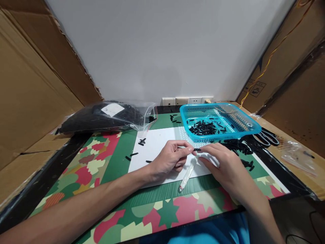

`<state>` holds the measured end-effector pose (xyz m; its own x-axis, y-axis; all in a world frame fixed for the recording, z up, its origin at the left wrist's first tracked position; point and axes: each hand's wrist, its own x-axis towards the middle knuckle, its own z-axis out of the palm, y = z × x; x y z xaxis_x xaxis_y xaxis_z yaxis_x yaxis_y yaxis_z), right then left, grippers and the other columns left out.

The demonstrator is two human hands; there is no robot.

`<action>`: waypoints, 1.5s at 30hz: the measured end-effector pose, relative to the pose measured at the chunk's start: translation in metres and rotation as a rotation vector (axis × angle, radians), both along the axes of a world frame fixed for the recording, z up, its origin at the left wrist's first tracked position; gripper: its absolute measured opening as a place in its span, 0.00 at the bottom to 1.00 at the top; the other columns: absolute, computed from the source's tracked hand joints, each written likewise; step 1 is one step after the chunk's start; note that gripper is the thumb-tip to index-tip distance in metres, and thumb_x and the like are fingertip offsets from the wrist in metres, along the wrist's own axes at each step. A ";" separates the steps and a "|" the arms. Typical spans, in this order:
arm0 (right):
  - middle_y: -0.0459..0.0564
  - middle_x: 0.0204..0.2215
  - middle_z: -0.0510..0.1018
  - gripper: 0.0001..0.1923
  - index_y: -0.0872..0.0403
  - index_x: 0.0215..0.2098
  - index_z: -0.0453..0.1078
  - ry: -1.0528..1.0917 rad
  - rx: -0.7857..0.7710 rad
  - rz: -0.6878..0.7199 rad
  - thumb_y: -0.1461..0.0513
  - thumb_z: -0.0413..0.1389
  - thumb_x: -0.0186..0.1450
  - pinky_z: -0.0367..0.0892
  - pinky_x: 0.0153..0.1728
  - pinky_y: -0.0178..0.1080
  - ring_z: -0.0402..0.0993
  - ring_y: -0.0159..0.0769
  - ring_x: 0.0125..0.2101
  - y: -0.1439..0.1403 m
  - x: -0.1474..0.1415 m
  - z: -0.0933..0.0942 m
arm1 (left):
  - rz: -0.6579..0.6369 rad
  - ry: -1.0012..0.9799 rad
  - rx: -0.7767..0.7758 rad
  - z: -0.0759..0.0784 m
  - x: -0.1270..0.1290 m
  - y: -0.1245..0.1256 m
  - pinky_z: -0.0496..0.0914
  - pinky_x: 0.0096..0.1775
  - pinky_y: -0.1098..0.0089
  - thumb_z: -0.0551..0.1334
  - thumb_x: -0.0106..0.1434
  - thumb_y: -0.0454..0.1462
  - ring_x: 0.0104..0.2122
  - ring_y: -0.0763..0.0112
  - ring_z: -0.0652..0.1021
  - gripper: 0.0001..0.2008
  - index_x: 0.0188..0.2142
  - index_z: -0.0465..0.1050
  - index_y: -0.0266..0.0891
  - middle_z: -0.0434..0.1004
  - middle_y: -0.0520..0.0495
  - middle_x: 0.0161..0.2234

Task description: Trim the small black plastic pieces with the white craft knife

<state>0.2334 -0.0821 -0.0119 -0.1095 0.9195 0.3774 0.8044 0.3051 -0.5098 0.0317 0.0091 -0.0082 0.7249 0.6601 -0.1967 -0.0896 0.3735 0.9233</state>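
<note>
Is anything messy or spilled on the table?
Yes. Small black pieces lie scattered loose on the white sheet and the green mat, outside the blue basket. More lie heaped beside the basket, near the scissors.

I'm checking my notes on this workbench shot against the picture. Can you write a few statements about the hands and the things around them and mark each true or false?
1. Both hands, left hand and right hand, pinch one small black piece between their fingertips. True.
2. The blue basket is empty. False: it holds a heap of black pieces.
3. A clear bag of black parts lies at the back left. True.
4. The scissors lie left of the white sheet. False: they lie to the right, beside the basket.
</note>
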 end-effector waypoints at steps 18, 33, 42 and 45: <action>0.49 0.48 0.84 0.05 0.47 0.48 0.78 0.101 -0.161 0.011 0.57 0.62 0.76 0.72 0.49 0.47 0.79 0.48 0.47 -0.006 0.000 0.011 | -0.021 -0.027 0.026 -0.001 0.000 0.001 0.51 0.20 0.80 0.74 0.66 0.49 0.17 0.83 0.53 0.18 0.37 0.77 0.37 0.57 0.62 0.17; 0.49 0.42 0.88 0.09 0.49 0.42 0.82 0.411 -0.063 -0.047 0.57 0.59 0.76 0.73 0.41 0.38 0.84 0.43 0.42 -0.008 -0.003 0.018 | -0.095 0.002 0.031 0.003 0.001 -0.001 0.51 0.20 0.78 0.75 0.64 0.51 0.17 0.82 0.53 0.19 0.37 0.77 0.38 0.54 0.63 0.15; 0.49 0.40 0.89 0.09 0.49 0.41 0.83 0.443 -0.048 -0.043 0.57 0.60 0.75 0.75 0.41 0.38 0.85 0.43 0.41 -0.008 0.000 0.016 | -0.070 0.005 0.084 0.002 0.001 -0.001 0.52 0.19 0.78 0.75 0.64 0.48 0.17 0.82 0.53 0.17 0.38 0.78 0.37 0.57 0.63 0.17; 0.49 0.40 0.89 0.08 0.50 0.41 0.84 0.464 -0.032 -0.047 0.58 0.62 0.74 0.76 0.41 0.38 0.86 0.43 0.41 -0.007 0.000 0.016 | -0.067 -0.002 0.084 0.001 0.000 -0.001 0.51 0.19 0.78 0.76 0.63 0.47 0.17 0.82 0.53 0.17 0.40 0.79 0.38 0.58 0.63 0.17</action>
<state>0.2332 -0.0896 0.0043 0.1064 0.9316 0.3476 0.5020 0.2514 -0.8275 0.0318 0.0076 -0.0068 0.7682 0.6245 -0.1410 -0.0688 0.2996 0.9516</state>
